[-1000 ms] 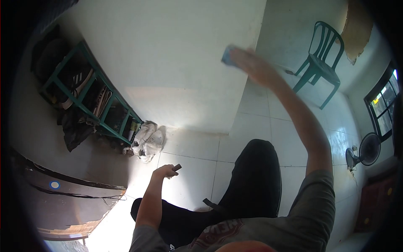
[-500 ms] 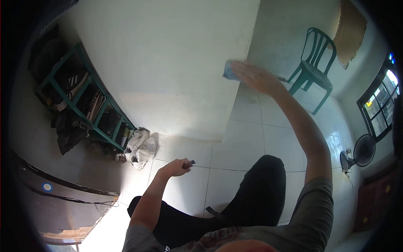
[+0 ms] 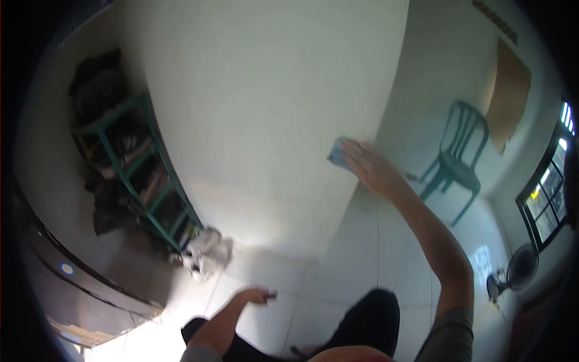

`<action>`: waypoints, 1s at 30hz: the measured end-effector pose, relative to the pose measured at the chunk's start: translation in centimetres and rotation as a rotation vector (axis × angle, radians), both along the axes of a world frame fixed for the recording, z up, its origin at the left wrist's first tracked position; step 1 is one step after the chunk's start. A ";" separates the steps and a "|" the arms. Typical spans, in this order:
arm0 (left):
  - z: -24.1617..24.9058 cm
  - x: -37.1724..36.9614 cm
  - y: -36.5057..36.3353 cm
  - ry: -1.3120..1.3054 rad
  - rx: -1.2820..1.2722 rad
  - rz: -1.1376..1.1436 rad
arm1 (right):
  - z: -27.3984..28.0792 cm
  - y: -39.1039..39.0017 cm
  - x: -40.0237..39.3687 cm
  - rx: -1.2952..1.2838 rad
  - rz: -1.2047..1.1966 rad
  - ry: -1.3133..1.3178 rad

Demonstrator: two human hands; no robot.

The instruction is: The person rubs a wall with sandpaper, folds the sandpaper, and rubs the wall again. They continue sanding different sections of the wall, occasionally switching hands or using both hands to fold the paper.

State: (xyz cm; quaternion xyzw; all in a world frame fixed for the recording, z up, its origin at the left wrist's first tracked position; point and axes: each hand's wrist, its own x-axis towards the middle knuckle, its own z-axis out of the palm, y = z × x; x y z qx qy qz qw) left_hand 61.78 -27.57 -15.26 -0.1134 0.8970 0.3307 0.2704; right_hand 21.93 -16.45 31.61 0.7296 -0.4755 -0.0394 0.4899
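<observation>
My right hand (image 3: 367, 165) presses a light blue cloth (image 3: 339, 154) flat on the white wall (image 3: 271, 108), close to its outer corner. The fingers lie together over the cloth. Low and to the left, my left hand (image 3: 254, 295) is closed around a small dark object (image 3: 271, 295), whose end sticks out beyond the fingers. Most of that object is hidden, and I cannot make out what it is. The left hand is above the tiled floor, apart from the wall.
A green shoe rack (image 3: 123, 175) stands left, with whitish bags (image 3: 205, 253) at its foot. On the right are a green plastic chair (image 3: 459, 169), a cardboard piece (image 3: 508, 96), a barred window (image 3: 544, 202) and a black fan (image 3: 522, 269).
The view has tilted upward, so the room sits lower in the picture. My right hand and the cloth have shifted on the wall, a little inward from the corner. The left hand keeps its hold.
</observation>
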 end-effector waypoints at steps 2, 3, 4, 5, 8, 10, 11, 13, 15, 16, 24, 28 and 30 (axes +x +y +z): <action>3.7 0.2 5.3 0.035 0.000 -0.153 | 7.6 -1.1 -0.1 0.006 0.076 0.014; 3.8 1.5 7.8 0.129 0.248 -0.104 | 11.4 -1.3 0.5 0.029 0.102 0.019; 10.3 2.8 9.9 0.016 0.213 -0.118 | 15.3 -1.4 1.0 0.056 0.122 0.016; 17.1 3.2 12.5 -0.094 0.193 -0.129 | 18.8 -1.3 0.9 0.125 0.139 -0.018; 15.9 4.5 14.2 0.249 0.099 -0.004 | 24.3 -1.0 0.6 0.318 0.195 -0.155; 19.4 7.2 13.6 0.793 0.960 0.533 | 23.1 0.3 -0.2 0.456 0.208 -0.269; 23.7 5.1 13.2 0.542 0.358 0.529 | 22.0 2.1 0.9 0.561 0.209 -0.363; 36.5 4.4 14.3 0.593 0.143 0.871 | 21.0 5.7 4.6 0.725 0.206 -0.622; 41.3 5.1 14.1 0.518 0.432 1.161 | 18.9 9.5 9.7 0.851 -0.041 -0.983; 42.7 5.1 14.1 0.475 0.590 1.307 | 19.4 10.6 12.5 0.874 -0.030 -1.294; 66.0 4.0 14.8 0.507 1.341 1.600 | 27.6 15.5 30.6 0.572 -0.151 -2.262; 68.9 3.7 15.0 0.711 1.481 1.583 | 30.0 14.2 30.5 0.651 -0.056 -1.829; 71.6 3.7 15.4 0.805 1.611 1.582 | 31.0 14.7 30.2 0.718 -0.048 -1.762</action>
